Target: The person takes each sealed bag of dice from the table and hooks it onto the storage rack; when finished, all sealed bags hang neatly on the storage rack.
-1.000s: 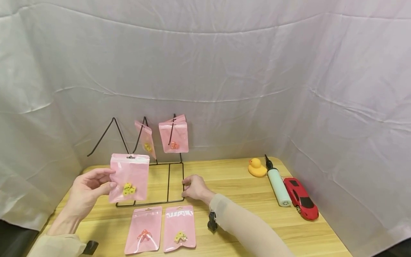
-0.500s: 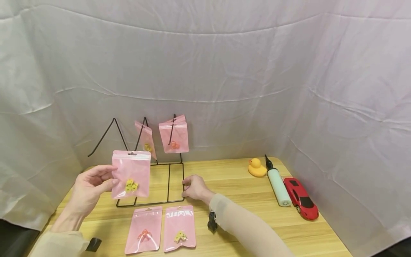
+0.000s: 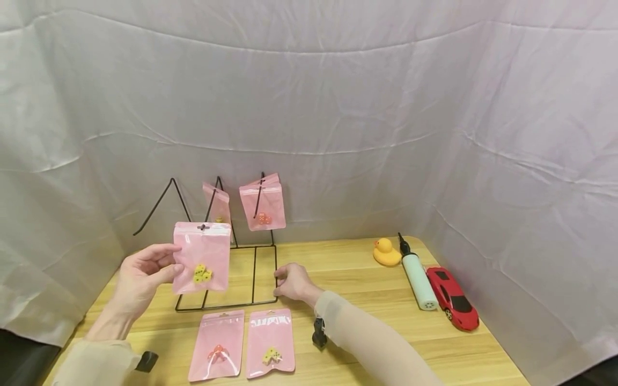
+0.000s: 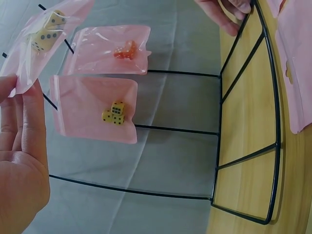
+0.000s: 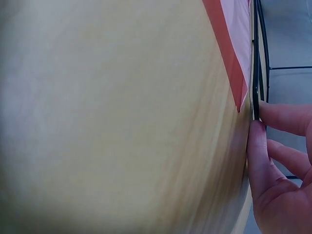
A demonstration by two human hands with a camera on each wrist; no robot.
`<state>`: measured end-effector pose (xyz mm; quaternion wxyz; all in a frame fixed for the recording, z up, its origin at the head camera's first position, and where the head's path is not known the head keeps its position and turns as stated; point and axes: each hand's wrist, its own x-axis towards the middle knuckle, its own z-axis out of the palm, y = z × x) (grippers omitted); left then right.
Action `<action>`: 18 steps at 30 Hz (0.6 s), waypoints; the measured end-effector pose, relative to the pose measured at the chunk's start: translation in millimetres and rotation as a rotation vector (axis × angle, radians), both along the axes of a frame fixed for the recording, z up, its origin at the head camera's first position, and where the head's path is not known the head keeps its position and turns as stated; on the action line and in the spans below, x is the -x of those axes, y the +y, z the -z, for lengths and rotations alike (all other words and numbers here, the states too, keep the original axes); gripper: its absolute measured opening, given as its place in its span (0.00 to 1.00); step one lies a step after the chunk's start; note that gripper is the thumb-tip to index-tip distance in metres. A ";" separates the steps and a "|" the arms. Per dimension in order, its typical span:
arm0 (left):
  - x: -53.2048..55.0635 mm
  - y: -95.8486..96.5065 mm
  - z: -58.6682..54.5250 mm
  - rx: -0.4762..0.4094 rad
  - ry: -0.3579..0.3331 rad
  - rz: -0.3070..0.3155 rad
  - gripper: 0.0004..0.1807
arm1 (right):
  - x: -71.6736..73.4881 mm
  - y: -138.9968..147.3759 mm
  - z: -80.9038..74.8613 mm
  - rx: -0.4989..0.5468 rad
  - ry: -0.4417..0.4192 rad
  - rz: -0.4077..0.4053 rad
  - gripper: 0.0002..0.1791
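Note:
My left hand (image 3: 142,276) pinches a pink zip bag (image 3: 200,249) by its left edge, upright in front of the rack's middle hook. Yellow dice (image 3: 202,274) show through it, and its hang hole faces up. My right hand (image 3: 295,282) grips the right side of the black wire rack's base (image 3: 253,274); the right wrist view shows thumb and finger (image 5: 280,117) at the wire. Behind, a pink bag with yellow dice (image 4: 95,109) hangs on the middle hook, and pink bags, the front one with orange-red dice (image 3: 263,206), hang on the right hook. The left hook (image 3: 154,206) carries nothing.
Two pink bags lie on the table before the rack, one with orange-red dice (image 3: 217,343), one with yellow dice (image 3: 270,340). At the right are a rubber duck (image 3: 387,252), a mint hand pump (image 3: 419,280) and a red toy car (image 3: 453,298). Grey curtain (image 3: 309,107) surrounds the table.
My left hand has moved the held bag slightly up, right and toward the rack's middle hook. The right hand has stayed on the rack.

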<state>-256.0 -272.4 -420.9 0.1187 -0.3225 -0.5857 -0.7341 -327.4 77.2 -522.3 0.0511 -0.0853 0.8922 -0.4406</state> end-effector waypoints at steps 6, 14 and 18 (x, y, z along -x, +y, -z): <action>4.8 3.9 1.4 0.002 -0.009 -0.025 0.29 | -1.5 0.1 -0.7 0.000 -0.003 -0.002 0.30; 12.7 9.4 2.7 -0.031 -0.035 -0.066 0.29 | -1.6 -0.2 -1.3 0.001 -0.003 -0.001 0.29; 16.4 10.2 1.3 -0.010 -0.050 -0.094 0.28 | -1.1 -0.2 -0.9 0.003 -0.004 0.000 0.29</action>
